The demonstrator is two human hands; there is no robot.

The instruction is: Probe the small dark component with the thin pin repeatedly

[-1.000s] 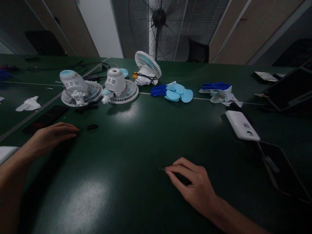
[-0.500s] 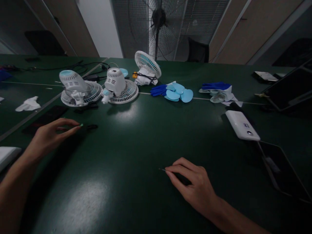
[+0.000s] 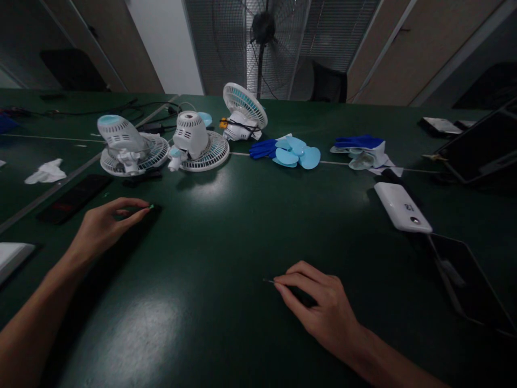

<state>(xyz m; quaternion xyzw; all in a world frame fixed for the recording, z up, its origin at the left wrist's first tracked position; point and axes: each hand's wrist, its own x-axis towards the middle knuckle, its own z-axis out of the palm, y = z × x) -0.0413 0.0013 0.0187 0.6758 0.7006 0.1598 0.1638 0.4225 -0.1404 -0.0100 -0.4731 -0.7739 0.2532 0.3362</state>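
My left hand [image 3: 107,223] is over the left part of the dark green table, thumb and forefinger pinched on a tiny green piece [image 3: 151,206]. What kind of piece it is I cannot make out. Resting on the table right of the middle, my right hand [image 3: 317,299] pinches a thin, metallic pin-like piece [image 3: 267,280] whose tip points left. The rest of that piece is hidden by the fingers. Beyond my left hand lie two white fan bodies, a left one [image 3: 121,137] and a right one [image 3: 191,134], with their grilles down on the table.
Behind stands another small white fan [image 3: 244,110]. Light blue fan blades [image 3: 297,153] lie beside blue gloves [image 3: 263,149]. More gloves [image 3: 359,151], a white device [image 3: 402,207] and a dark tablet [image 3: 468,275] are at right. A black phone [image 3: 75,199] lies at left.
My left hand has moved a little to the right with the green piece, and more of the black phone shows behind it. My right hand has stayed in place.
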